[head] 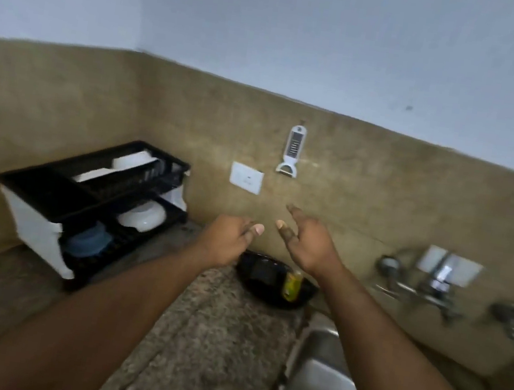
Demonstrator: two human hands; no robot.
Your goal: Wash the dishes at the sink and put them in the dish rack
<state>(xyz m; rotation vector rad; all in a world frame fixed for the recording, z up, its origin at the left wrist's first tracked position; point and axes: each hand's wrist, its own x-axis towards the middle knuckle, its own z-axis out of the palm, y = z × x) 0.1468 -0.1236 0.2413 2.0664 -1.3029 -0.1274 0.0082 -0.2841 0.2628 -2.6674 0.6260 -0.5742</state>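
Nearest, at the lower right, the steel sink (322, 379) shows a bare grey basin with its drain at the bottom edge, set into the speckled stone bench (213, 331). Both forearms reach forward over the bench. The left hand (226, 240) hangs with loosely curled fingers, its grip released and holding nothing; the right hand (305, 241) is spread, fingers relaxed and apart, its grip likewise released. The two hands are near each other but not touching. Just beyond them, a black tray (273, 283) sits on the bench beside the sink's corner, with a yellow bottle (292, 285) standing in it. Farther left, against the wall corner, stands the dish rack (92, 204), two black tiers on white side panels: white dishes (135, 159) lean in the upper tier, and a white bowl (142, 215) and a blue bowl (89, 239) lie in the lower one. On the far wall are a blurred tap (435, 282), a white wall plate (246, 177) and a hanging white peeler (292, 151).
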